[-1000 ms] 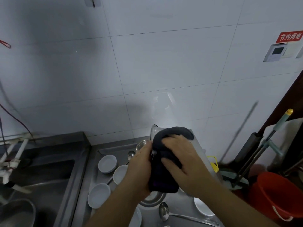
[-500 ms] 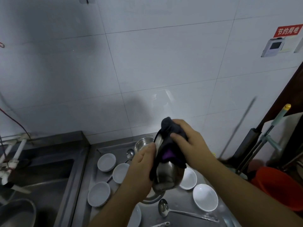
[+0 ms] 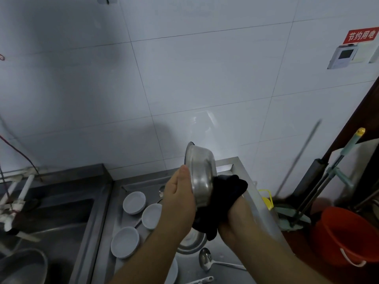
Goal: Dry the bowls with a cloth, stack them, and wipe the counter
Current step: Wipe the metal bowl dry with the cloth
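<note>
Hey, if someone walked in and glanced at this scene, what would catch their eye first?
Probably the steel bowl held up on edge in the middle, gripped by the left hand while the right hand presses a black cloth against it. Next, the white bowls spread over the steel counter below, and the orange bucket at far right.

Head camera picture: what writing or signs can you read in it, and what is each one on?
"节约用电": white characters on the red sign on the tiled wall, upper right.
White wall unit under the sign: its dark screen shows nothing readable.
No other text can be read.
</note>
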The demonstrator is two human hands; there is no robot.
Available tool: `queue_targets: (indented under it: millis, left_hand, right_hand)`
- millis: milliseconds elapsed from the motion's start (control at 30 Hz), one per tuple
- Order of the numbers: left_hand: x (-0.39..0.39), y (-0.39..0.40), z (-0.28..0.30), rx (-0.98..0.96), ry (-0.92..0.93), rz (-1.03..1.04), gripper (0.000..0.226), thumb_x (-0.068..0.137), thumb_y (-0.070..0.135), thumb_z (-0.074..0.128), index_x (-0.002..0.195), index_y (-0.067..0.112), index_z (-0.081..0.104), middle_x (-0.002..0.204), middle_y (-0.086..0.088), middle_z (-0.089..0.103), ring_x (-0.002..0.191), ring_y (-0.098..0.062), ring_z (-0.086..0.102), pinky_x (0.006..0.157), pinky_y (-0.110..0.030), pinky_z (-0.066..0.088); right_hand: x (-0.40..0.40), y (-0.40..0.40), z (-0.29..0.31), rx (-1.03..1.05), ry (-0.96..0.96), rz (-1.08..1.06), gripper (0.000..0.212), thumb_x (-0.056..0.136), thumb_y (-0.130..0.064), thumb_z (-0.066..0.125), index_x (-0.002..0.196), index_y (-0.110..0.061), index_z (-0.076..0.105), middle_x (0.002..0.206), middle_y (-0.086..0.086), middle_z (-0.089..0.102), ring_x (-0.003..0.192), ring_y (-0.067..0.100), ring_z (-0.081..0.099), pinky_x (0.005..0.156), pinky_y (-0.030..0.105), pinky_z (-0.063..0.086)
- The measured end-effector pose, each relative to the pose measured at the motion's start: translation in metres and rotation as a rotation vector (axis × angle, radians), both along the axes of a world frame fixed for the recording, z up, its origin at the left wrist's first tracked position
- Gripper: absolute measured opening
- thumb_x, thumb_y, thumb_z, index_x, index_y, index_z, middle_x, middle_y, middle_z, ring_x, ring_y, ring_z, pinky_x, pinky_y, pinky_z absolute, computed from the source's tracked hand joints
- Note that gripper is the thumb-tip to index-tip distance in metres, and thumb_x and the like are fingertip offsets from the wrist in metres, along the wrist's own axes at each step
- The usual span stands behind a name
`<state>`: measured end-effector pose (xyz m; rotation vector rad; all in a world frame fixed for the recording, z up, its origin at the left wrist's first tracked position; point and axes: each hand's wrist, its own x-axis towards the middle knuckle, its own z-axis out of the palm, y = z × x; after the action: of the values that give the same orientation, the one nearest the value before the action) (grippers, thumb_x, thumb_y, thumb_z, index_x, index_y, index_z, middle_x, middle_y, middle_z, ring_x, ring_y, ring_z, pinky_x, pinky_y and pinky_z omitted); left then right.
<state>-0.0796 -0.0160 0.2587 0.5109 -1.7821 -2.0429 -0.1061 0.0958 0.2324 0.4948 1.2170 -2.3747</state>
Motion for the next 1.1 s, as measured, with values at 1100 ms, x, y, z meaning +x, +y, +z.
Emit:
queue_targets:
  millis: [1100]
  left_hand:
    - [0.010,-0.004,0.008,0.455,-0.060,-0.330,0.046,0.094,0.037,0.064,0.129,0.009,0.071,0.123,-0.022,0.075,0.115,-0.041,0.072,0.095,-0.055,0.060]
  right_hand:
    - [-0.075,0.018,0.039,0.551,0.778,0.205,0.026,0.091,-0.043,0.056,0.113,-0.038,0.070,0.105,-0.017,0.076,0.104,0.002,0.069,0.088,0.017,0.052]
